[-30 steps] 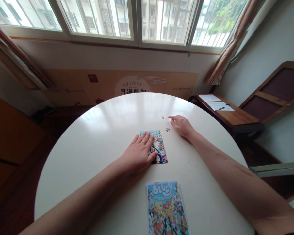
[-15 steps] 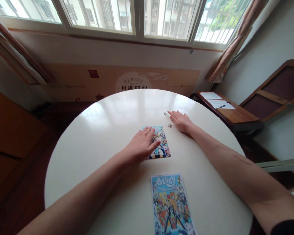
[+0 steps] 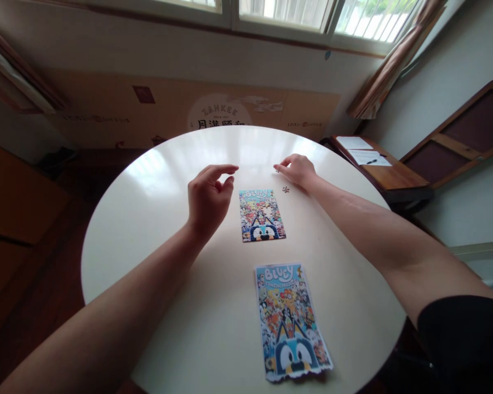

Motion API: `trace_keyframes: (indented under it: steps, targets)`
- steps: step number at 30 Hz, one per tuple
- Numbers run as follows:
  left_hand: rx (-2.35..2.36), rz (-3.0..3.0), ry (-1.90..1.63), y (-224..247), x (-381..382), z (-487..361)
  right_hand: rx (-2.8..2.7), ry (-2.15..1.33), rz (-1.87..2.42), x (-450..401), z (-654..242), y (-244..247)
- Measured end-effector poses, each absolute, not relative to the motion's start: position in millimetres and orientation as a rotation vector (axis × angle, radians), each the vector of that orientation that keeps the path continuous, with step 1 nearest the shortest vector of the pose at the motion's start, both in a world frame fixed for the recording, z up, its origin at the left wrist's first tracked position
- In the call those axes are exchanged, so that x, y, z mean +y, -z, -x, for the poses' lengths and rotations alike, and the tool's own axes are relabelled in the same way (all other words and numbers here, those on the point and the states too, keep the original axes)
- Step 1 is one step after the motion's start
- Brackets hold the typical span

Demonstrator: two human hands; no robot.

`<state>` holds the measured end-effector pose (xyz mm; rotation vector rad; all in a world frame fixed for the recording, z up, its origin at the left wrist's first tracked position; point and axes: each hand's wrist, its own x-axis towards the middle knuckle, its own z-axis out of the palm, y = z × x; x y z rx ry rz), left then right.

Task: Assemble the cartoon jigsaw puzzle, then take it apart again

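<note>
Head view: a Bluey jigsaw puzzle (image 3: 255, 216) flat on the round white table (image 3: 213, 317), with a pale gap right of its middle. Left hand (image 3: 209, 197) raised just left of it, thumb and forefinger moderately apart, nothing between them. Right hand (image 3: 298, 168) past the puzzle's far right corner, fingertips drawn narrow at a tiny jigsaw piece (image 3: 276, 171) (cannot tell whether gripped or only touched). Another loose piece (image 3: 286, 190) just beside the puzzle, probably for easy reach. Nearer the body, a torn-edged printed sheet (image 3: 292, 323) turned the same way up, presumably for comparing; legible there: "BLUEY FANZINE PROJECT". On the tan panel (image 3: 267, 112) beyond: "ZANKEE", above partly cut-off Chinese characters.
</note>
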<state>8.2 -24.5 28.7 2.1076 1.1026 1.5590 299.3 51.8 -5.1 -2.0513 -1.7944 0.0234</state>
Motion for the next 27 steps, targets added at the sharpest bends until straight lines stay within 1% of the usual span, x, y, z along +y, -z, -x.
trace_keyframes:
  steps: [10, 19, 22, 27]
  targets:
    - [1.031, -1.924, -1.545, -23.4, -20.6, -6.2, -1.745, -0.474, 2.271, 70.8, -292.9, -28.2]
    - [1.000, -1.789, -1.504, -29.3, -25.5, -5.8, -1.729, -0.917, 2.283, 61.2, -297.4, -44.0]
    - [1.001, -1.778, -1.489, -30.9, -27.0, -5.9, -1.765, -0.994, 2.230, 53.4, -297.0, -47.6]
    - [0.961, -1.914, -1.467, -26.2, -25.1, -4.9, -1.790, -0.982, 2.141, 45.9, -299.5, -41.4]
